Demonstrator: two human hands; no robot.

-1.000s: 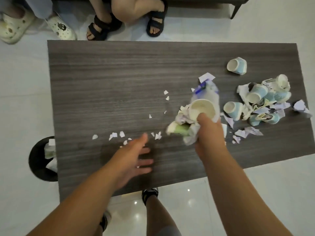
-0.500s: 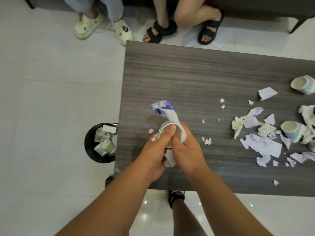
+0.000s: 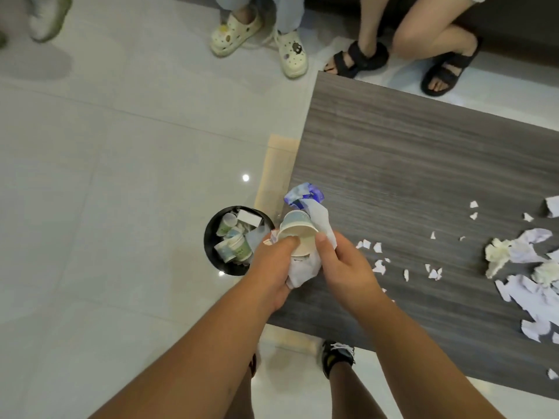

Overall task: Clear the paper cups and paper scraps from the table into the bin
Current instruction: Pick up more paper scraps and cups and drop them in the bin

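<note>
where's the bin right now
In the head view the black bin stands on the floor just off the table's left end, beside the left hand, with cups already inside.

Cream clogs (image 3: 260, 40), black sandals (image 3: 402, 63), tiled floor (image 3: 121, 176)

A single view is given, taken from a wide-angle camera worn on the head and aimed steeply down and forward. The forearms are seen entering from the bottom edge, close to the lens. The counter (image 3: 423, 176) is framed at right with its left end cut through mid-picture; the floor (image 3: 106, 207) and the bin (image 3: 211, 255) are seen at left.
</note>
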